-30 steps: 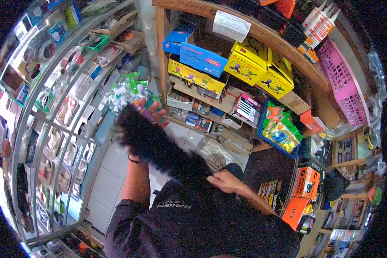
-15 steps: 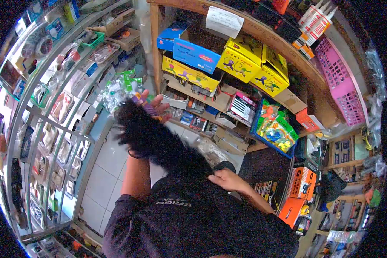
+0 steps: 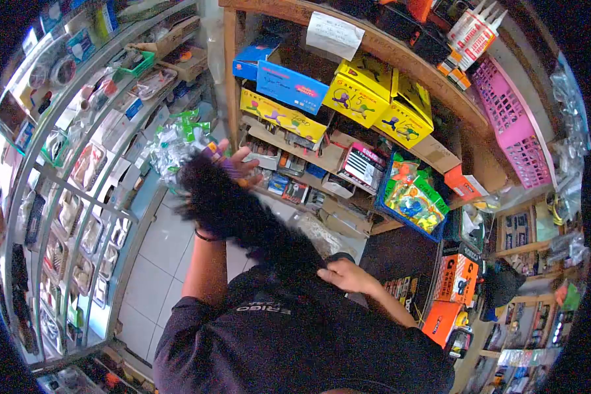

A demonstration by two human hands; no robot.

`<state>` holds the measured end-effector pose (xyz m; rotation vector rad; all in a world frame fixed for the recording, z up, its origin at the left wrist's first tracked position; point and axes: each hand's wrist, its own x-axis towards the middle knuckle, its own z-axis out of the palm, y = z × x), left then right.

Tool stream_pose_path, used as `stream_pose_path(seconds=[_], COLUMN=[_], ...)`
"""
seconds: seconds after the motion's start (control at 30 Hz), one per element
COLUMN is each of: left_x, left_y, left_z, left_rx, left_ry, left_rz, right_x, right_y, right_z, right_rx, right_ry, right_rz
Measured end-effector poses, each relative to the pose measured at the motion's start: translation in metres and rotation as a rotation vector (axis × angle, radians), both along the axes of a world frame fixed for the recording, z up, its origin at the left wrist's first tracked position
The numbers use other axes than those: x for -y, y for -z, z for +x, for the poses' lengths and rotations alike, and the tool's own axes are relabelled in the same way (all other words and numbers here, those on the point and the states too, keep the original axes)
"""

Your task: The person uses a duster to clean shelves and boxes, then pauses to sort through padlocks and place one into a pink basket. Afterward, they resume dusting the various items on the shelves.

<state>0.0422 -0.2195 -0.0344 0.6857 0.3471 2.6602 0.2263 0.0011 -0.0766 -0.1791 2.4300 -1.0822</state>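
Note:
A long black fluffy duster (image 3: 243,207) lies slantwise across the front of my body. My left hand (image 3: 246,164) is at its far end, behind the fluff, palm up. Its fingertips show, loosely curled and slightly apart, beside a purple-and-yellow striped piece (image 3: 220,159) at the duster's end. The fluff hides most of that palm, and a dark band circles the wrist. My right hand (image 3: 348,274) is closed on the near end of the duster, thumb on top. A smooth black rounded piece (image 3: 340,257) shows just above its knuckles.
A glass display case (image 3: 79,197) with packed goods stands on the left. Ahead, a wooden shelf holds yellow boxes (image 3: 354,92), a blue box (image 3: 292,85) and a blue basket (image 3: 414,197) of packets. A pink basket (image 3: 512,125) and orange boxes (image 3: 456,279) are on the right.
My view has shifted slightly, so the shelves sit a little further left. Both hands keep nearly the same place on the duster.

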Motion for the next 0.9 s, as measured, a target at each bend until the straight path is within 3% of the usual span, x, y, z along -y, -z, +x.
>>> stream_pose_path(seconds=[0.03, 0.1, 0.13, 0.17, 0.2, 0.27, 0.3, 0.37, 0.43, 0.5, 0.57, 0.63, 0.67, 0.7, 0.77, 0.8, 0.83, 0.9], left_x=[-0.001, -0.003, -0.002, -0.003, -0.005, -0.01, -0.011, -0.013, -0.014, -0.015, -0.013, -0.011, -0.015, -0.014, -0.014, -0.01, -0.006, -0.006], left_y=[-0.005, -0.012, 0.0, 0.013, 0.025, 0.027, 0.026, 0.0, 0.019, 0.044, 0.032, 0.01, 0.005, 0.016, 0.031, 0.038, 0.018, 0.011], left_z=[0.002, 0.006, 0.001, -0.005, -0.012, -0.019, -0.016, 0.001, -0.008, -0.022, -0.016, 0.001, 0.001, -0.007, -0.022, -0.016, -0.003, 0.001], left_rx=[0.137, 0.416, 0.468, 0.468, 0.277, 0.045, 0.045, 0.453, 0.423, 0.067, 0.076, 0.404, 0.483, 0.481, 0.074, 0.055, 0.121, 0.285], left_ry=[-0.048, -0.14, -0.082, -0.076, 0.024, 0.204, 0.208, -0.004, -0.017, 0.226, 0.235, -0.013, 0.018, 0.016, 0.282, 0.143, 0.029, 0.03], left_rz=[-0.017, -0.059, -0.028, -0.028, -0.039, 0.05, 0.052, 0.032, 0.024, 0.032, 0.035, -0.034, 0.087, 0.086, 0.142, 0.023, -0.088, -0.006], right_x=[0.0, 0.002, 0.002, 0.003, 0.003, 0.001, 0.0, 0.0, 0.001, 0.0, -0.002, 0.003, 0.005, 0.003, -0.002, 0.003, 0.005, 0.008], right_y=[0.004, 0.017, 0.012, 0.004, -0.001, 0.01, 0.014, 0.012, 0.008, 0.008, 0.014, 0.007, 0.004, 0.006, 0.012, 0.012, 0.012, 0.008], right_z=[0.002, 0.009, 0.009, 0.007, 0.006, 0.013, 0.015, 0.015, 0.015, 0.016, 0.019, 0.016, 0.015, 0.014, 0.012, 0.015, 0.015, 0.013], right_rx=[-0.002, 0.125, 0.126, 0.078, 0.029, 0.055, 0.084, 0.088, -0.016, 0.012, 0.161, 0.15, 0.136, 0.135, 0.037, 0.056, 0.058, 0.201], right_ry=[0.004, 0.377, 0.383, 0.213, 0.043, 0.148, 0.247, 0.315, 0.12, 0.092, 0.296, 0.266, 0.234, 0.232, 0.033, 0.216, 0.216, 0.319], right_rz=[0.003, -0.247, -0.247, -0.108, 0.03, -0.021, -0.074, -0.106, -0.007, 0.011, -0.106, -0.069, -0.031, -0.033, -0.035, -0.143, -0.146, -0.105])
